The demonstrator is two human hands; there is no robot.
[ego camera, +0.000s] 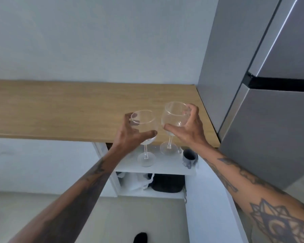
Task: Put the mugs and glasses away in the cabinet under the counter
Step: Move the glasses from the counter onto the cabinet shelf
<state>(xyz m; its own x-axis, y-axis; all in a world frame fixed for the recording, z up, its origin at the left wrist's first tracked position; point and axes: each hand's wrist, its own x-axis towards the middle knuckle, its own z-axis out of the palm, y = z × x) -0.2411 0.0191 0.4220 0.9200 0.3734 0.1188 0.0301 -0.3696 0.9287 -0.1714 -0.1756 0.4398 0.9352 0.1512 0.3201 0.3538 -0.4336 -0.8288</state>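
Note:
I hold two clear stemmed wine glasses upright by their bowls, in the air just in front of the wooden counter point(60, 109). My left hand point(130, 135) is wrapped around the left wine glass point(144, 123). My right hand point(186, 127) grips the right wine glass point(174, 114), which sits slightly higher. Their feet hang above the top shelf point(165, 165) of the open cabinet under the counter. A grey mug point(189, 157) stands on that shelf at the right.
A steel fridge point(270, 102) rises right of the counter. The open white cabinet door point(209, 199) stands at the lower right. On the lower shelf lie a black bag point(167, 184) and white cloth point(135, 181). A dark foot point(140, 238) shows on the floor.

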